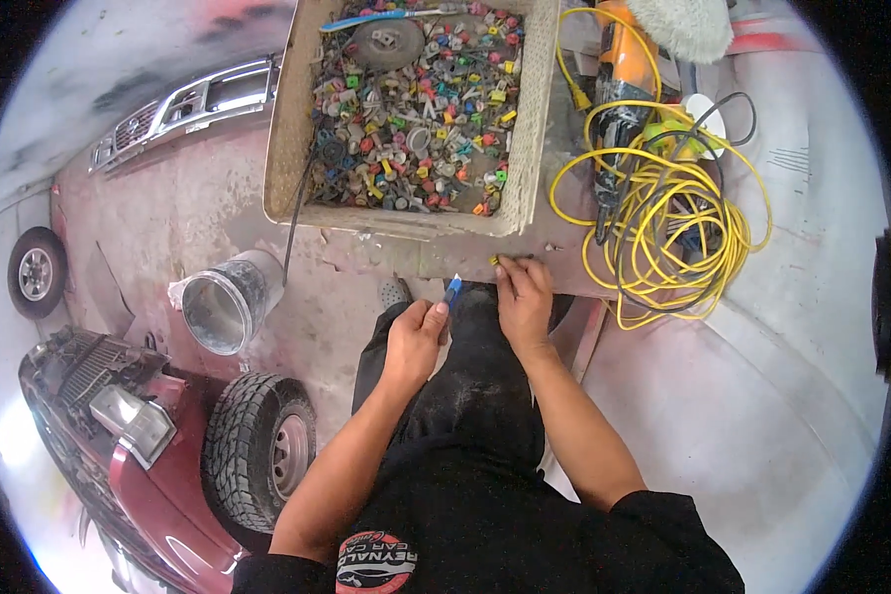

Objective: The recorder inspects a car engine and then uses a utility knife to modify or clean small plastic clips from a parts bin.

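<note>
My left hand (413,342) is closed around a short blue tool (453,289) with a pale tip pointing up; its exact kind cannot be made out. To its right, my right hand (525,305) pinches a small yellow plastic clip (495,260) between thumb and fingertips, at the near edge of the work surface. The two hands are apart, over my dark trousers. Just beyond them stands a shallow pale box (406,226), full of many-coloured plastic clips (416,129). Inside, at its far side, lie a blue-handled brush (376,18) and a grey disc (388,45).
Right of the box lie a coiled yellow cord (663,238), an orange power tool (629,59) and a fluffy white pad (685,28). At left are a dirty bucket (218,315), a silver grille (193,109), a wheel (38,273) and a red vehicle (144,485) with a big tyre (252,450).
</note>
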A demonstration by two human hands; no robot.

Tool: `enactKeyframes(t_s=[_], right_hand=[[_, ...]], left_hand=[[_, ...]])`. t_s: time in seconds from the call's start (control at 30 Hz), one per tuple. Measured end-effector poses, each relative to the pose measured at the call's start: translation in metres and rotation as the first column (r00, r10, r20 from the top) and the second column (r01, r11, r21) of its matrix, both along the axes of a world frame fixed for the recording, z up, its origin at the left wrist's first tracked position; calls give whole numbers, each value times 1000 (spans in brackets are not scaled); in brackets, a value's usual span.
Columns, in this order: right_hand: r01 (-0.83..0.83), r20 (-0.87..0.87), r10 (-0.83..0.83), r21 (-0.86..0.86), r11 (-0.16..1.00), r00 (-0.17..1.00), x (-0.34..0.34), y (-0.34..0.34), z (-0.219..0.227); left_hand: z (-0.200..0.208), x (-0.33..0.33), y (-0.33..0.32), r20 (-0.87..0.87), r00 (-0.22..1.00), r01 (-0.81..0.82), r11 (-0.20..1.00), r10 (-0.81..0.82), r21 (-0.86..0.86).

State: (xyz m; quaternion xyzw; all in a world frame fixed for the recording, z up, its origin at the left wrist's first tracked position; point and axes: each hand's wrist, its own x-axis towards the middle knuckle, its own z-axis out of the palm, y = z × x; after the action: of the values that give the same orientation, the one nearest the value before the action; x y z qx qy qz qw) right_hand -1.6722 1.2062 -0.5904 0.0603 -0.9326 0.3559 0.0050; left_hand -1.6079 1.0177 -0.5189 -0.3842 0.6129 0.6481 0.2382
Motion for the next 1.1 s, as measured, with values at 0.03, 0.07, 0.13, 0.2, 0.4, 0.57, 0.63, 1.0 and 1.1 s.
enactKeyframes(t_s=[0.03,0.07,0.13,0.2,0.4,0.57,0.63,1.0,1.1], right_hand=[[0,-5,0,-3,1000,1000,-2,-1,4],[4,4,-4,-22,1000,1000,-3,-3,8],[7,4,-7,-41,999,1000,-4,-4,13],[-33,37,33,-2,999,999,-3,-5,13],[7,-37,-5,59,998,999,2,-15,13],[231,243,-178,-207,951,953,18,-50,58],[354,473,-150,-379,855,868,33,-68,92],[284,243,-212,-315,906,947,55,-138,104],[78,56,-71,-128,989,996,31,-147,61]], left_hand=[[4,0,1,-5,1000,0,1000,0,-3],[8,0,2,6,1000,16,996,-16,-85],[20,-6,4,11,999,31,986,-30,-166],[39,-15,5,2,999,36,971,-37,-235],[71,-1,-20,-84,996,14,998,-19,-56],[96,32,-74,-208,963,142,979,-171,-148],[120,40,-96,-228,949,180,968,-218,-178],[96,64,-159,-248,901,243,888,-355,-391],[72,50,-153,-243,891,263,870,-385,-416]])
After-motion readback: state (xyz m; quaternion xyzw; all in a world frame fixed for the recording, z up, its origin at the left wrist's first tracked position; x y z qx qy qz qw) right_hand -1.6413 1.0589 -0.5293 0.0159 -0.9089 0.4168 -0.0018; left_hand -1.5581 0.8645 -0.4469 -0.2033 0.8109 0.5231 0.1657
